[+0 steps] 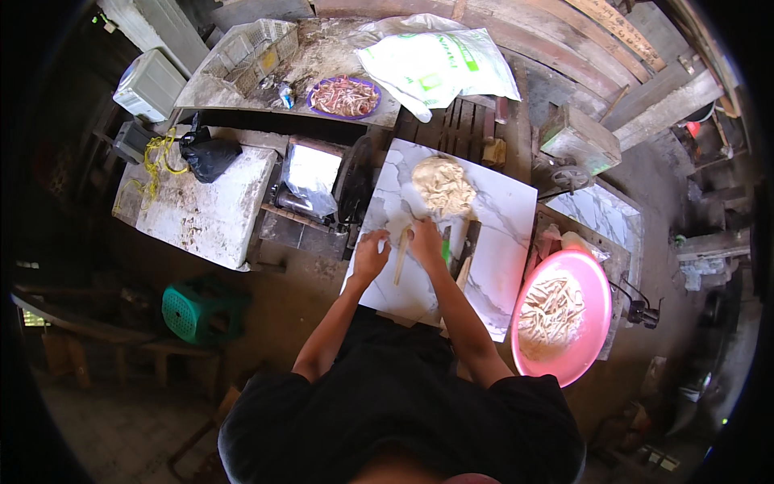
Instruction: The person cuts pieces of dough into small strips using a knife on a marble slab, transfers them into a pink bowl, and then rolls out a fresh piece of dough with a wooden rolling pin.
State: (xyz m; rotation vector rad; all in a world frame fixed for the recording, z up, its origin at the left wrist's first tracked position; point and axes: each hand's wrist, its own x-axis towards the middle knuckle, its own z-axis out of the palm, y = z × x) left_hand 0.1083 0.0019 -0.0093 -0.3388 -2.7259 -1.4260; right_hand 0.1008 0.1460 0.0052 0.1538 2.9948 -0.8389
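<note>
**A:** Overhead view. Where are your hands, and what do they have?

**B:** Both work over the white marble slab [500, 218] that serves as your table. Your left hand [371, 252] is curled, fingers down, pressing near the lower end of a pale strip [401, 256]; your right hand [425, 239] is closed about its upper end. The strip lies between the two hands, roughly upright in the picture, flat on the slab. How tightly either hand closes is too small to tell.

**A:** Why hold it at both ends?

**B:** Judged from the pose, one hand steadies while the other works, so the strip cannot slide on the smooth stone.

**A:** And the surrounding things?

**B:** A heap of pale shreds [443, 185] sits just beyond your hands, within reach. A knife-like tool with a green part [446, 250] lies just to your right. The pink basin [564, 315], holding similar pale strips, stands low at your right, beside the slab. Farther off, a purple plate [345, 97] of reddish strips and a white sack [439, 66] rest on the back table.
</note>
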